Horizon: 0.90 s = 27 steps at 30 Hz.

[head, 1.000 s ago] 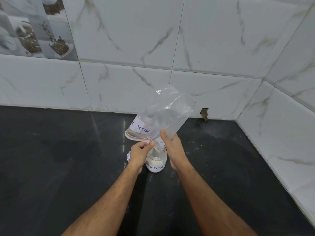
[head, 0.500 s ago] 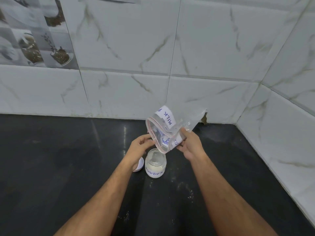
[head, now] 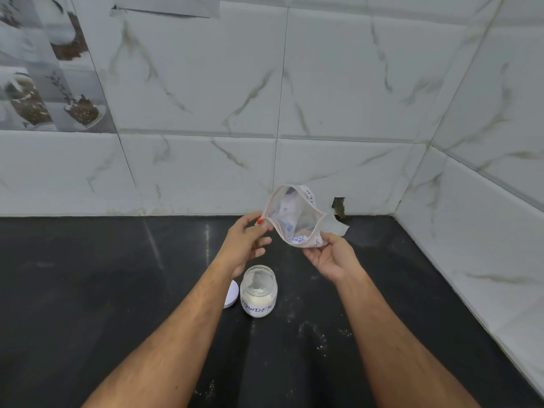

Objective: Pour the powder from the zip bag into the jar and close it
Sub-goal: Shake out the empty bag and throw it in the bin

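A clear zip bag with a red-edged mouth and blue writing is held up above the counter, its mouth gaping toward me and looking nearly empty. My left hand pinches the mouth's left corner by the red slider. My right hand grips the bag's lower right edge. Below the hands stands a small glass jar labelled POWDER, uncovered, with white powder in its lower part. Its white lid lies flat on the counter just left of the jar, partly hidden by my left forearm.
The black counter meets white marble-look tiled walls behind and to the right. Specks of spilled powder lie right of the jar. A small dark hole sits in the back wall at counter level.
The bag has been lifted off the jar, turned from upside down to mouth facing me, and moved up and to the right. Both hands rose with it; the jar stands uncovered.
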{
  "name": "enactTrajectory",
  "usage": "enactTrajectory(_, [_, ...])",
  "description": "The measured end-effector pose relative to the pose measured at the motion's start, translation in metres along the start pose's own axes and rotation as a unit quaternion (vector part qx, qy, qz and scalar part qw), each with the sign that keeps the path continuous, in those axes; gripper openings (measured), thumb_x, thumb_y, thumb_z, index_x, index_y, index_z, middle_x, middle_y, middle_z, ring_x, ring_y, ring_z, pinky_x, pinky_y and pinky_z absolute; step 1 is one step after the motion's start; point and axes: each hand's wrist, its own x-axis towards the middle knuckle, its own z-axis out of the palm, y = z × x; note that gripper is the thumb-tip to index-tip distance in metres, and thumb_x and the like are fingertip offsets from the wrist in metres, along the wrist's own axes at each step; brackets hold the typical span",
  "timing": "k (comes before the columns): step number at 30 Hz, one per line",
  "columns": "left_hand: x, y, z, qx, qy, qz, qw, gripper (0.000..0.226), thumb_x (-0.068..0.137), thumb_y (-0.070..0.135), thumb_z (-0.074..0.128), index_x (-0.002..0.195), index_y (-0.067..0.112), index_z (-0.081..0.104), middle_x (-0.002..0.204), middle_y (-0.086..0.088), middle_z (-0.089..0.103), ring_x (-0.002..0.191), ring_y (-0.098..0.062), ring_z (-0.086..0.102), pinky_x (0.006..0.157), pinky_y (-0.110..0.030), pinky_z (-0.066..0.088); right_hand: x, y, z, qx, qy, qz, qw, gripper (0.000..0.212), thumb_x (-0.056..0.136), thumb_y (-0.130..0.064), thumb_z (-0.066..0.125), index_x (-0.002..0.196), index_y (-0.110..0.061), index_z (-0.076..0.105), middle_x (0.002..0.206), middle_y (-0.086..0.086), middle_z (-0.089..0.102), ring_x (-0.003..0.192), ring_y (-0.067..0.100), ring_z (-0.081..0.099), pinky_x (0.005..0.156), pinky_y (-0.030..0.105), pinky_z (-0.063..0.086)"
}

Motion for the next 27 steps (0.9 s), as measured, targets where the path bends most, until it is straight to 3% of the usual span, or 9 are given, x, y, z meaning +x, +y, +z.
enactTrajectory(3, [0.006,0.008,0.008,0.081,0.048,0.099,0.991,0.016,0.092,0.018,0.068,0.108,0.017,0.071,0.073,0.004,0.060,0.058,-0.007,0.049,0.048,-0.018,0.042,-0.002,-0.005,-0.001,0.002,-0.001,0.016,1.000,0.035,0.102,-0.007,0.043,0.134,0.005,0.052,0.098,0.023,0.075,0.079,0.035,0.076,0.056,0.040,0.061])
enactTrajectory(5, [0.013,0.017,0.011,0.154,0.083,0.174,0.969,0.006,0.089,0.023,0.071,0.092,0.021,0.075,0.066,0.006,0.055,0.057,-0.005,0.044,0.053,-0.016,0.039,-0.006,-0.010,-0.001,-0.050,0.000,0.035,0.998,0.036,0.105,-0.020,0.042,0.133,0.001,0.052,0.103,0.023,0.071,0.083,0.035,0.075,0.054,0.041,0.061])
enactTrajectory(8, [0.021,0.036,0.015,0.239,0.092,0.238,0.937,0.015,0.082,0.039,0.072,0.076,0.025,0.073,0.065,0.000,0.053,0.060,-0.012,0.043,0.061,-0.029,0.040,-0.007,-0.020,-0.006,-0.202,0.033,0.030,0.978,0.043,0.104,-0.041,0.045,0.131,-0.007,0.047,0.112,0.022,0.066,0.096,0.036,0.070,0.060,0.043,0.061])
enactTrajectory(12, [0.029,0.063,0.025,0.226,0.045,0.211,0.950,0.017,0.081,0.035,0.070,0.075,0.019,0.069,0.066,0.013,0.059,0.064,-0.016,0.049,0.062,-0.035,0.046,-0.004,-0.033,-0.004,-0.333,0.056,-0.134,0.932,0.040,0.096,-0.040,0.057,0.127,-0.017,0.050,0.123,0.012,0.064,0.106,0.025,0.067,0.070,0.041,0.058])
enactTrajectory(15, [0.032,0.076,0.027,0.238,0.013,0.220,0.946,0.017,0.082,0.032,0.067,0.079,0.016,0.068,0.074,0.005,0.062,0.069,-0.016,0.052,0.066,-0.036,0.047,-0.010,-0.046,0.007,-0.326,-0.003,-0.223,0.919,0.035,0.089,-0.037,0.063,0.120,-0.025,0.054,0.118,-0.003,0.068,0.110,0.015,0.065,0.088,0.042,0.051])
enactTrajectory(17, [0.033,0.084,0.027,0.230,0.002,0.225,0.947,0.017,0.081,0.031,0.067,0.079,0.014,0.066,0.073,0.004,0.062,0.069,-0.015,0.054,0.068,-0.034,0.047,-0.012,-0.055,0.014,-0.322,-0.024,-0.246,0.914,0.027,0.089,-0.035,0.063,0.113,-0.028,0.056,0.115,0.000,0.070,0.107,0.017,0.067,0.093,0.043,0.050])
enactTrajectory(20, [0.033,0.093,0.025,0.226,0.005,0.225,0.948,0.017,0.076,0.034,0.067,0.075,0.017,0.067,0.073,0.000,0.063,0.070,-0.016,0.056,0.067,-0.034,0.048,-0.011,-0.064,0.022,-0.303,-0.026,-0.293,0.907,0.006,0.097,-0.021,0.061,0.094,-0.025,0.062,0.087,-0.005,0.072,0.078,0.008,0.066,0.078,0.031,0.048])
enactTrajectory(22, [0.036,0.098,0.022,0.225,0.009,0.228,0.947,0.013,0.077,0.031,0.068,0.073,0.019,0.068,0.074,-0.002,0.065,0.071,-0.019,0.058,0.069,-0.037,0.051,-0.010,-0.069,0.028,-0.294,-0.022,-0.315,0.902,0.019,0.098,-0.016,0.061,0.080,-0.023,0.063,0.075,-0.006,0.069,0.067,0.005,0.063,0.071,0.028,0.047])
enactTrajectory(27, [0.044,0.108,-0.004,0.266,0.024,0.223,0.937,0.013,0.091,0.016,0.068,0.078,0.016,0.067,0.075,-0.007,0.066,0.070,-0.018,0.061,0.070,-0.033,0.055,-0.009,-0.092,0.036,-0.309,0.008,-0.343,0.887,0.024,0.097,-0.015,0.061,0.073,-0.017,0.056,0.077,0.009,0.062,0.064,0.016,0.059,0.057,0.029,0.050])
